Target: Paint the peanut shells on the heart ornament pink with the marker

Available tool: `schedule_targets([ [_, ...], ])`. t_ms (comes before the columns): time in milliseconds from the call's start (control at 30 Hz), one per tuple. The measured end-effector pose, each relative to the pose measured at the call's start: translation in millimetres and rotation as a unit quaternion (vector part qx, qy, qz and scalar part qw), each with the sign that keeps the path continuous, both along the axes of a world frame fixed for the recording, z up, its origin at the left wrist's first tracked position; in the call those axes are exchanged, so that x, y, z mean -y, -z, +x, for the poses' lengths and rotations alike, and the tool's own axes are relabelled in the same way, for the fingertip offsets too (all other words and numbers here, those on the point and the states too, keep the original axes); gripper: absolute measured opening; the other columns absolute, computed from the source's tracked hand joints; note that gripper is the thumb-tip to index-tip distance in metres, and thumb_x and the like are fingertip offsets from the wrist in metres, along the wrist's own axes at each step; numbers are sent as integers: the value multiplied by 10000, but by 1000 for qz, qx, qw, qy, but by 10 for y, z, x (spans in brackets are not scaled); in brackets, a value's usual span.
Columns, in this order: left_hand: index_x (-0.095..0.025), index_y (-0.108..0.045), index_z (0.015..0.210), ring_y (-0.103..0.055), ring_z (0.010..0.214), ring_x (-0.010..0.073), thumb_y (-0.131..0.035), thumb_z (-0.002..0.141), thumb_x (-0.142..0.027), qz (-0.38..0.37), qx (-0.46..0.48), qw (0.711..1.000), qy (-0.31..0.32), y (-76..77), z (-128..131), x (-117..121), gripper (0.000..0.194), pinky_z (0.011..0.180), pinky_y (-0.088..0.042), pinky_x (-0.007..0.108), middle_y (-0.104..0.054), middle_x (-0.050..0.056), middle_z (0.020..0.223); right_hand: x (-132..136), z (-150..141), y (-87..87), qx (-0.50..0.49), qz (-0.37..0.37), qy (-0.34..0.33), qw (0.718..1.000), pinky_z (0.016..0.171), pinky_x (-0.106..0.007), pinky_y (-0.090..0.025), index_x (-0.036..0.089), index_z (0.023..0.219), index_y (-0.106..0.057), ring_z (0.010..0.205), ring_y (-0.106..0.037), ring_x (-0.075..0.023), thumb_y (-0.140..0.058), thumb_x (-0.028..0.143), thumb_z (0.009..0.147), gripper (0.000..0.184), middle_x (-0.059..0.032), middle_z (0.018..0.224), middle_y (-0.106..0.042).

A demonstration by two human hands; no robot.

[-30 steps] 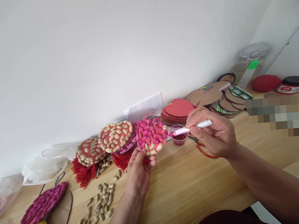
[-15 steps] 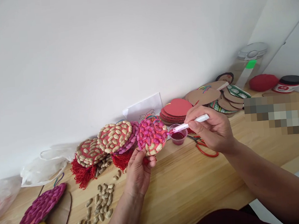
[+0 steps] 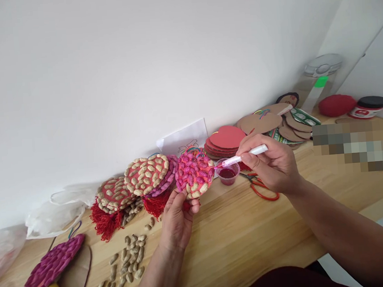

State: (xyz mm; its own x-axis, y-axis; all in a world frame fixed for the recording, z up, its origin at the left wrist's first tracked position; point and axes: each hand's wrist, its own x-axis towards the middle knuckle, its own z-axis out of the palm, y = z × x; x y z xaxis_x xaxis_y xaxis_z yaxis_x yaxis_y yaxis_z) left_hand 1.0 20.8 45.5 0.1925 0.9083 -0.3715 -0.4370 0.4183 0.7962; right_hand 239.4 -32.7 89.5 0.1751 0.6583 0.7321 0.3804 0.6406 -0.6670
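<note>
My left hand (image 3: pixel 176 220) pinches the lower edge of a round peanut-covered disc (image 3: pixel 194 173), held upright above the wooden table (image 3: pixel 251 231). Most of its peanuts are painted pink; a few at the bottom are bare. My right hand (image 3: pixel 271 163) grips a white paintbrush (image 3: pixel 244 156) like a pen, its pink tip touching the disc's right edge. A small clear cup of dark red paint (image 3: pixel 227 173) stands just below the brush.
Two unpainted peanut discs (image 3: pixel 146 173) with red tassels lie left of the held one. Loose peanuts (image 3: pixel 128 265) lie at front left beside a purple disc (image 3: pixel 51 265). Red scissors (image 3: pixel 259 186), red discs (image 3: pixel 227 140) and cardboard rounds (image 3: pixel 263 122) sit at right.
The brush tip has risen slightly and stays at the disc's right edge. My left hand and the disc have hardly moved.
</note>
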Motion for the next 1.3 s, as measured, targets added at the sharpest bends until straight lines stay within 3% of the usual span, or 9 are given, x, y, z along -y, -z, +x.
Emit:
schedule_targets([
  [100,-126,-632,852,-623,497,94,-780,722,-162,2,2,1000,0,11,-6,0,199,442,-544,163,-664,7,659,-1,1,-3,-7,4,3,1000,665,-373,-466,235,938,-680,784,-601,-201,-639,255,947,46,-51,840,-647],
  [300,-128,-630,841,-624,489,94,-771,746,-165,-4,9,1000,-6,39,-12,-11,174,436,-537,159,-666,9,664,12,-36,0,3,4,-66,998,668,-391,-491,248,975,-695,799,-615,-212,-644,221,938,68,-58,837,-655],
  [533,-133,-611,841,-614,480,86,-759,751,-150,-18,6,1000,-7,27,-5,-11,174,422,-528,150,-658,0,663,2,-12,-11,0,-5,-30,1000,664,-393,-471,247,947,-684,786,-603,-208,-641,237,945,45,-53,828,-647],
  [700,-128,-605,830,-612,477,86,-730,770,-133,-19,6,1000,-6,20,-2,-4,139,423,-532,154,-659,6,660,9,-37,-5,-6,-13,-77,997,652,-380,-486,241,963,-686,763,-603,-194,-639,219,942,56,-49,828,-651],
  [900,-124,-606,833,-606,474,85,-707,780,-115,-24,10,1000,-6,6,-2,1,115,417,-525,152,-657,11,654,-18,-10,-13,-7,-12,-34,999,643,-375,-486,244,919,-681,756,-600,-197,-644,278,946,57,-46,803,-646],
  [1133,-130,-604,818,-621,481,96,-711,780,-134,-25,1,1000,-14,37,1,-9,114,435,-541,165,-676,26,655,8,-42,18,29,-9,-74,997,651,-382,-494,246,977,-694,773,-608,-200,-642,217,934,74,-58,849,-662],
  [1300,-127,-606,834,-617,480,94,-700,784,-133,-19,-2,1000,-11,43,5,-9,106,438,-538,164,-679,29,654,26,-28,4,69,32,-22,997,712,-430,-510,250,969,-701,797,-608,-225,-653,169,900,117,-60,825,-677],
])
